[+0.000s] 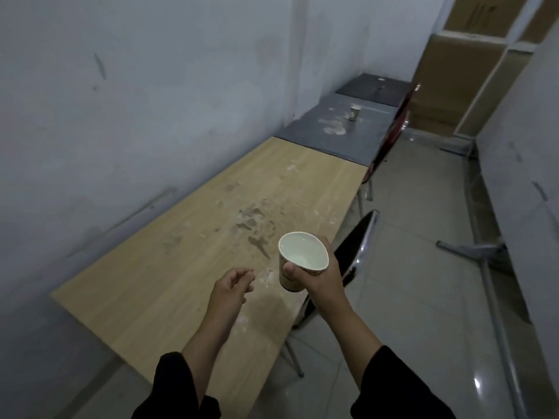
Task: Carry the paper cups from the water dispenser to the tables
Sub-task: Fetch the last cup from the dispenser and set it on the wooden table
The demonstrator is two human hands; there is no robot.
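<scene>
A person's right hand (pixel 317 273) held a paper cup (pixel 302 261) above the near right edge of a wooden table (pixel 181 267), thumb pressed to the cup's near side and the other fingers wrapped round its far side. The cup was tipped slightly, its open mouth toward the camera, with what looked like water inside. The left hand (pixel 233 285) hung loosely curled and empty over the table, just left of the cup and clear of it. Farther along the wall from the wooden table, a second cup (pixel 354 112) stood upright on a grey table (pixel 317 131); a black chair (pixel 354 246) sat at the wooden table's right edge, just beyond the hand. The step in hand appeared to be setting the cup down. Doing it well would likely mean levelling the cup first, lowering it onto a flat patch inboard of the edge, and loosening the fingers only once its base rested fully.
</scene>
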